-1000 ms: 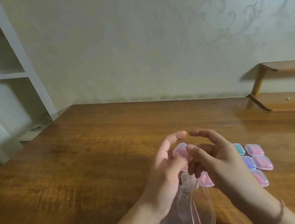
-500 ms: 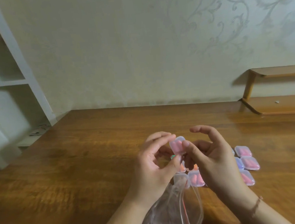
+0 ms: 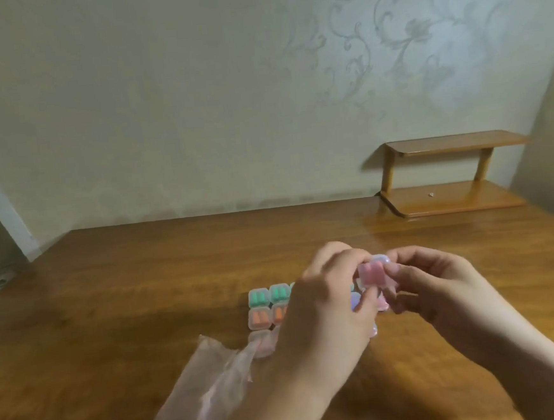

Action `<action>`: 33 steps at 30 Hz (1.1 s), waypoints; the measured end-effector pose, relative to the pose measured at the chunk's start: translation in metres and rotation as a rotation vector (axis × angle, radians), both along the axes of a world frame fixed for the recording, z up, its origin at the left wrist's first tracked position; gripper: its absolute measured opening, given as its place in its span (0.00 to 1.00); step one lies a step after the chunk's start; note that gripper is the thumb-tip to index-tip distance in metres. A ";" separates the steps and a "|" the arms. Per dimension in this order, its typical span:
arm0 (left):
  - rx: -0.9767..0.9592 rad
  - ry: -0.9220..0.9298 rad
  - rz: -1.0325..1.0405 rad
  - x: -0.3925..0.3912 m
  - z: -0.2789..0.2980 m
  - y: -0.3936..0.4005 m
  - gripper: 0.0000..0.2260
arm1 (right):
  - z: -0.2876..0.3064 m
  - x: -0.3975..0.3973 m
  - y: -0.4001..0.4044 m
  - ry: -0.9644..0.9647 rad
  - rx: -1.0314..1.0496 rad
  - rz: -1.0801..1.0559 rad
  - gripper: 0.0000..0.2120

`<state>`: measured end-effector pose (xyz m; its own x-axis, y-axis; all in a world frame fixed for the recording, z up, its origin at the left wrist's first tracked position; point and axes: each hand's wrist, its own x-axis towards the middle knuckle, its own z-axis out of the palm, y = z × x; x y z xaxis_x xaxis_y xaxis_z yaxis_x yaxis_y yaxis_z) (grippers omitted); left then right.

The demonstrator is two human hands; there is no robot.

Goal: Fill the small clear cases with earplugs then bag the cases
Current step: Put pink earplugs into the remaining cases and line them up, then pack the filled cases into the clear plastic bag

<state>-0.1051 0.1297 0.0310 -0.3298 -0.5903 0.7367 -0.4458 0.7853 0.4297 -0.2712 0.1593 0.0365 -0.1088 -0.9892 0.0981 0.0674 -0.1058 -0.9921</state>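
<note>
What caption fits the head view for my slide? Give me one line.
Both hands hold a small clear case of pink earplugs above rows of filled cases, plastic bag lying nearby.

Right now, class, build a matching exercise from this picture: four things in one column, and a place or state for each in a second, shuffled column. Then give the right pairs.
Things:
1. pink-filled case
2. green-filled cases
3. plastic bag
4. small wooden shelf

Places or states:
A. at the table's far right, by the wall
B. lying flat on the table, near left
C. held between both hands
D. far row of the group on the table

Pairs: 1-C, 2-D, 3-B, 4-A
</note>
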 end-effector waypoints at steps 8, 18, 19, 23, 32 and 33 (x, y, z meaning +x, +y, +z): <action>0.113 -0.393 0.252 -0.049 -0.047 0.002 0.15 | -0.056 -0.032 -0.006 0.607 0.120 -0.350 0.06; 0.267 -0.533 0.291 -0.052 -0.054 0.000 0.11 | -0.071 -0.023 -0.010 1.092 0.135 -0.378 0.13; 0.270 -0.551 0.282 -0.052 -0.051 0.001 0.12 | -0.071 -0.023 -0.010 1.101 0.129 -0.376 0.13; 0.117 -0.336 0.087 -0.033 -0.020 0.020 0.11 | -0.068 -0.027 -0.003 0.997 0.008 -0.425 0.12; 0.551 -0.522 0.394 0.160 0.000 -0.052 0.04 | -0.048 0.049 0.002 1.382 -0.535 -0.131 0.17; 0.621 -0.600 0.375 0.169 -0.013 -0.055 0.03 | -0.047 0.061 -0.003 1.418 -0.535 -0.099 0.19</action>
<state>0.0638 0.0749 0.0185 -0.2613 -0.9650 0.0230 -0.9057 0.2533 0.3399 -0.2102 0.1563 -0.0104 0.3194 -0.7988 0.5098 -0.9090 -0.4103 -0.0733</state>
